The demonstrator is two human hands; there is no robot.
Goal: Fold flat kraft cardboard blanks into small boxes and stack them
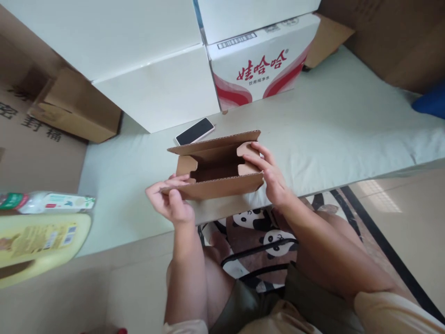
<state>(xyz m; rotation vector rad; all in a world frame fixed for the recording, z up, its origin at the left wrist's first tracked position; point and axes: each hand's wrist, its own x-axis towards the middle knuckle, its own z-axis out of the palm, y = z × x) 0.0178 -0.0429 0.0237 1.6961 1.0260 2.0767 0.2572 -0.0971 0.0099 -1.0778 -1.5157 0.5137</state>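
A small brown cardboard box (225, 186) faces up with its top open, its long flaps raised at front and back and small side flaps at both ends. At its left end, my left hand (172, 202) grips the front flap, thumb outside and fingers inside the edge. My right hand (271, 174) holds the right end, with fingers on the small side flap. The inside of the box is dark, and no contents can be made out. Just behind it, a phone (195, 131) with a dark screen lies on the pale green cloth (333, 134).
White cartons (167, 93) and a red-and-white carton (260, 69) stand behind. Brown boxes (79, 104) are at the left, others at the back right. A plastic bottle (34, 202) and a yellow jug (45, 241) are at the left edge. A blue object (431, 102) sits far right.
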